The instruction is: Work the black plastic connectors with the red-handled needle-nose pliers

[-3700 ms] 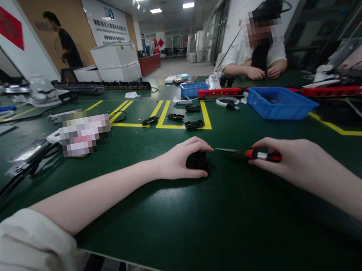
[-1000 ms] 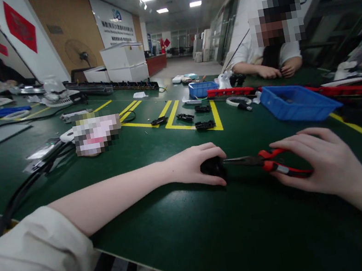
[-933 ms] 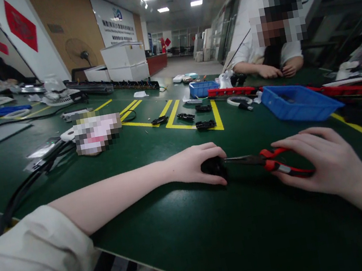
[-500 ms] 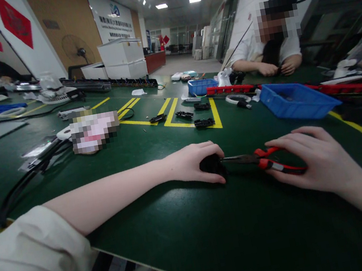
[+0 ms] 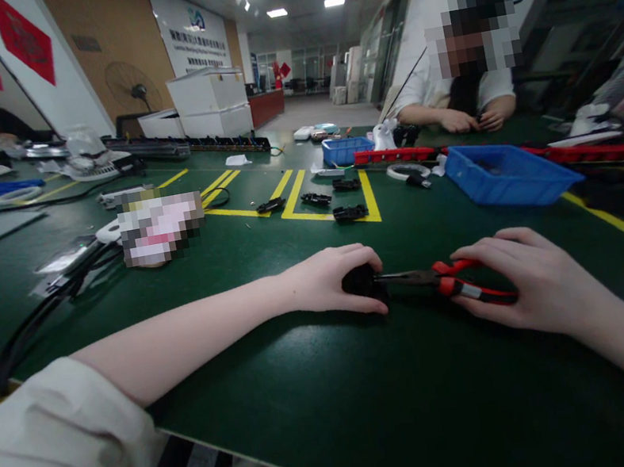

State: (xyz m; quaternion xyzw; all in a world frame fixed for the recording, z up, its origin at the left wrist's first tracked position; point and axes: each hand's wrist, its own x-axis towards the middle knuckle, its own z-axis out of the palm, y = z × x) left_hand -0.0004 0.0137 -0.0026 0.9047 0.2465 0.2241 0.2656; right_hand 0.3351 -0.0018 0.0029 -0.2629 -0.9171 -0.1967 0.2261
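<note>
Close to the middle of the green table (image 5: 297, 421), my left hand (image 5: 335, 279) is closed around a small black part (image 5: 364, 282). Fingers and shadow hide much of that part, so its exact kind does not show. My right hand (image 5: 537, 278) grips red-and-black long-nose pliers (image 5: 446, 279) by the handles. The pliers point left, and their tips meet the right side of the black part between my left thumb and fingers. Whether the jaws pinch it, I cannot tell.
Several small black parts (image 5: 350, 213) lie by yellow tape lines ahead. A blue bin (image 5: 510, 174) stands at right, a smaller blue bin (image 5: 346, 150) farther back near a red strip (image 5: 395, 155). Black cables (image 5: 51, 299) and a pink blurred item (image 5: 163, 227) lie left. A co-worker (image 5: 461, 90) sits opposite.
My right hand and the pliers have shifted slightly left. The left hand still holds the black part in nearly the same place. The whole view has moved a little.
</note>
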